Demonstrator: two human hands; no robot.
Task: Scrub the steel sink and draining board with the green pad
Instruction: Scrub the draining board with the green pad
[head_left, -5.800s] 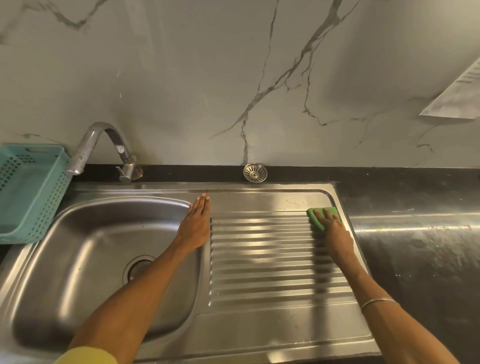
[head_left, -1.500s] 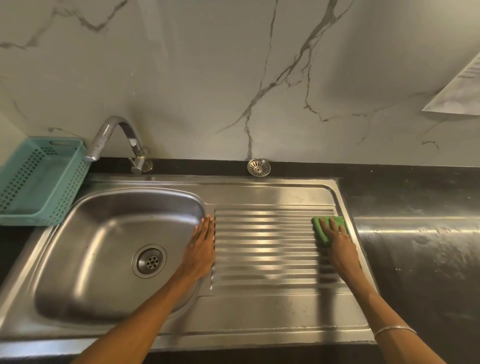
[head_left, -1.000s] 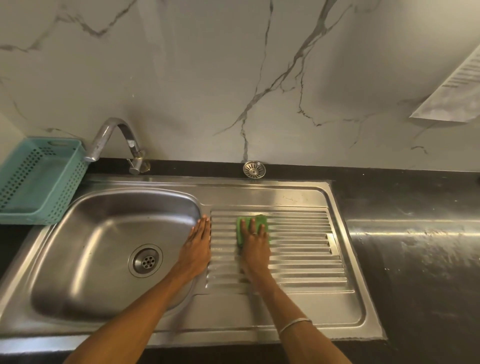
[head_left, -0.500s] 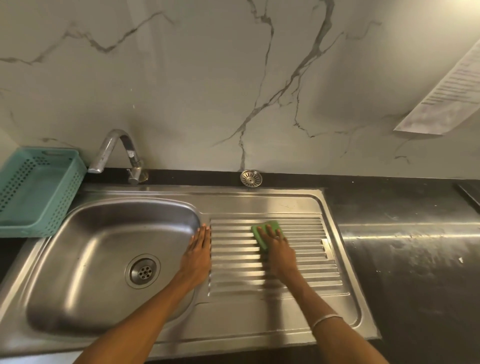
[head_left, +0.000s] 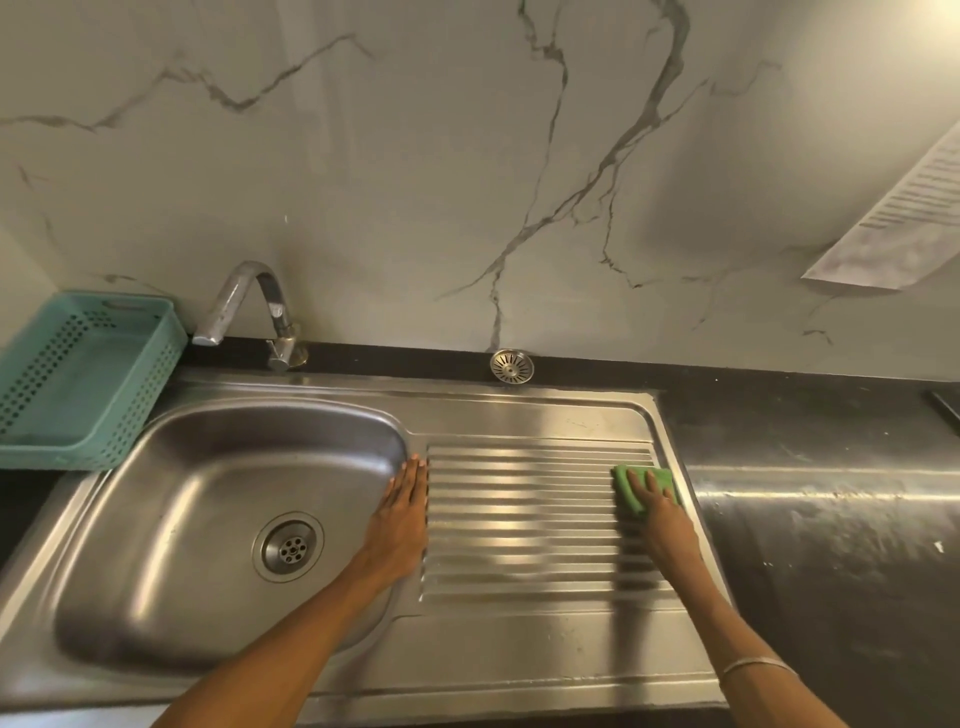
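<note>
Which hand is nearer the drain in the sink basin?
Left. The left hand lies flat on the basin's right rim, beside the drain; the right hand presses the green pad across the draining board.

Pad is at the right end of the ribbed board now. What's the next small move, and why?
Probably draw the green pad leftward along the grooves toward the left hand. The right hand presses it flat at the right end of the draining board, so a stroke along the ribs covers the rest. The left hand rests flat on the strip beside the sink bowl, bracing.
</note>
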